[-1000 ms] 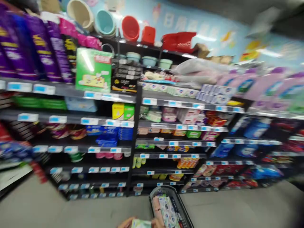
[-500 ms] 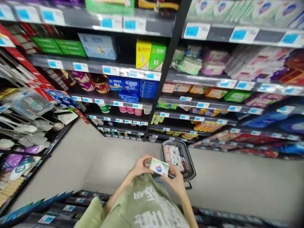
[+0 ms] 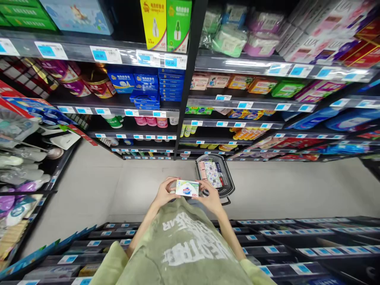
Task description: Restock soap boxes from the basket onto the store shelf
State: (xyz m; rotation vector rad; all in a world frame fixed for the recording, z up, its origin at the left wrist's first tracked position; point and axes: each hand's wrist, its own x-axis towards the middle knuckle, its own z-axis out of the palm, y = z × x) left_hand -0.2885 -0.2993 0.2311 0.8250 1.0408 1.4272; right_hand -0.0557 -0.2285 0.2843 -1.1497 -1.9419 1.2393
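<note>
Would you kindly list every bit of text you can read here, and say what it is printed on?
"12.50": shelf price tag under the yellow and green boxes.
Shirt: large white letters, seen upside down, not readable.
Small box held in the left hand and right hand: logo too small.
Other tags and packages: too blurred.

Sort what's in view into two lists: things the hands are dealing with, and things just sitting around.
In hand:
- small white-and-green box, held at its ends by left hand and right hand
- shopping basket on the floor just beyond, already holding packets

Just about:
- yellow and green boxes on the shelf
- blue boxes
- price tags
</note>
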